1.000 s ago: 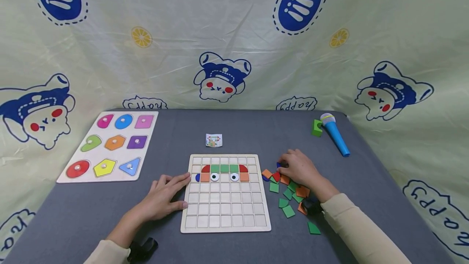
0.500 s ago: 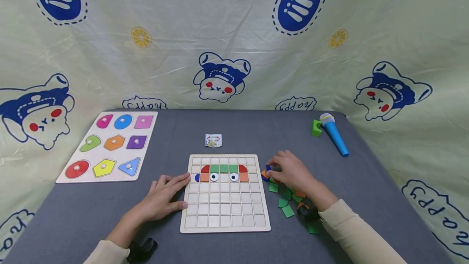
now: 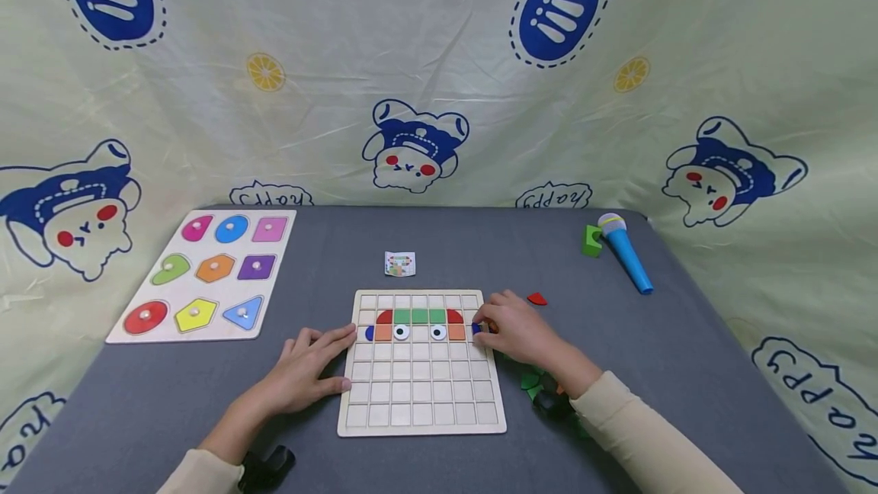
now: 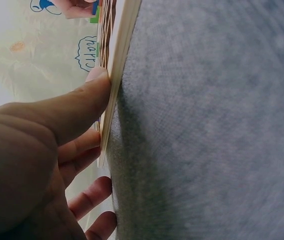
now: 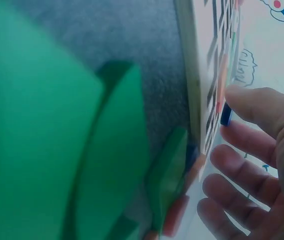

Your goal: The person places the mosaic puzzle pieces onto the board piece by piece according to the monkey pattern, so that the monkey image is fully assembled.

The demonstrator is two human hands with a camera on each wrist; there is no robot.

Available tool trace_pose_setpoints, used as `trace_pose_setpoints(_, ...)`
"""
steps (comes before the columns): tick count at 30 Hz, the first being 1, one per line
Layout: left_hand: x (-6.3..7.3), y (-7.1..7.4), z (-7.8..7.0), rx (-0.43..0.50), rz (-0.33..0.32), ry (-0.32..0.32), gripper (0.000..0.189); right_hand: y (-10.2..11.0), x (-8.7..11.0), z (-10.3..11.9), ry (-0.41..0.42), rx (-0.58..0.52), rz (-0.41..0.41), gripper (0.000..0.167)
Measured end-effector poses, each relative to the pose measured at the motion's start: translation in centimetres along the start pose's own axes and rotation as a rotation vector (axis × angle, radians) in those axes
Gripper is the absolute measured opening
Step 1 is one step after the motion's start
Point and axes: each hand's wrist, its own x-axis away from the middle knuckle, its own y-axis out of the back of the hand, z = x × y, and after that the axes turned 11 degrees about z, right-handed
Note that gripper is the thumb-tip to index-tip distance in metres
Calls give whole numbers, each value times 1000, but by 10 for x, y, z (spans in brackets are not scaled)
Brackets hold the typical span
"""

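A wooden grid board [image 3: 421, 391] lies on the grey table. In its upper rows sit green squares [image 3: 420, 315], orange squares, red quarter-round pieces, two eye pieces [image 3: 437, 332] and a blue rounded piece [image 3: 370, 332] at the left. My right hand [image 3: 517, 332] pinches a small blue piece [image 5: 226, 114] between thumb and index finger, over the board's right edge beside the right orange square. The other fingers of that hand are spread. My left hand [image 3: 302, 372] rests its thumb and fingertips along the board's left edge.
Loose green tiles [image 5: 111, 145] and other pieces lie right of the board, partly under my right forearm. A red piece [image 3: 537, 299] lies behind that hand. A small picture card [image 3: 400, 264], a shape puzzle [image 3: 165, 296], a green block [image 3: 592, 241] and a toy microphone [image 3: 627, 254] lie farther out.
My right hand has moved left from the loose pieces to the board's right edge, bringing the blue piece along. The red piece behind it has come into sight. My left hand stays put.
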Motion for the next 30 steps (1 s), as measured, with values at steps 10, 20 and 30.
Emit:
trace_pose_setpoints(10, 0, 0, 0, -3, 5, -4, 70, -4, -7, 5, -15, 13, 24, 25)
trace_pose_setpoints(20, 0, 1, 1, -4, 4, -10, 69, -6, -8, 5, -13, 10, 22, 22)
trace_pose_setpoints(30, 1, 2, 0, -6, 1, -12, 69, -6, -8, 5, -10, 3, 20, 22)
